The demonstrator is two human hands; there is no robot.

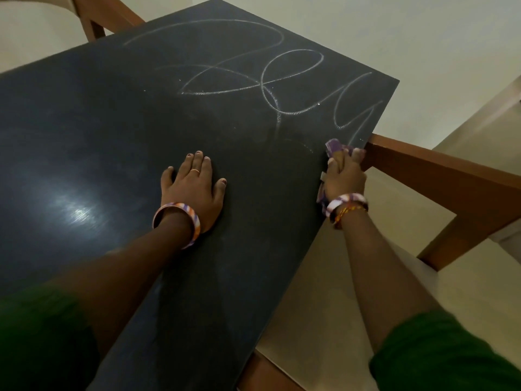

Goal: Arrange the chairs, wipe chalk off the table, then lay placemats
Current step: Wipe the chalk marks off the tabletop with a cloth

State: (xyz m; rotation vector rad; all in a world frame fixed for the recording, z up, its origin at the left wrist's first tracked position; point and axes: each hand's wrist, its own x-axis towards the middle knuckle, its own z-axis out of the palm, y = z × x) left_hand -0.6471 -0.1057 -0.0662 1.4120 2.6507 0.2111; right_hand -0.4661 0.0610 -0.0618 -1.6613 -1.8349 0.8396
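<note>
Looking down from the head cam at a dark table that fills most of the shot, with looping chalk scribbles across the far right part of the top. The near part looks mostly clean, just a faint smeary haze where the lines stop, plus a bright glare spot on the left.

Left hand lies flat on the table, palm down, fingers spread a bit, thin ring on one finger and a striped bangle at the wrist. It isn't holding anything, only pressing on the top.

Right hand is at the right edge of the table, curled tight around a purple cloth. A bit of cloth pokes out past the fingertips and more hangs below the wrist. The cloth sits right at the table edge, just under the tail end of the last chalk loop. That wrist has a bangle and some thread bands too.

A wooden chair with a pale seat stands just beside the right edge, its frame almost touching the table by the cloth hand. Another chair shows at the far left corner. Green sleeves are blurry at the bottom.
</note>
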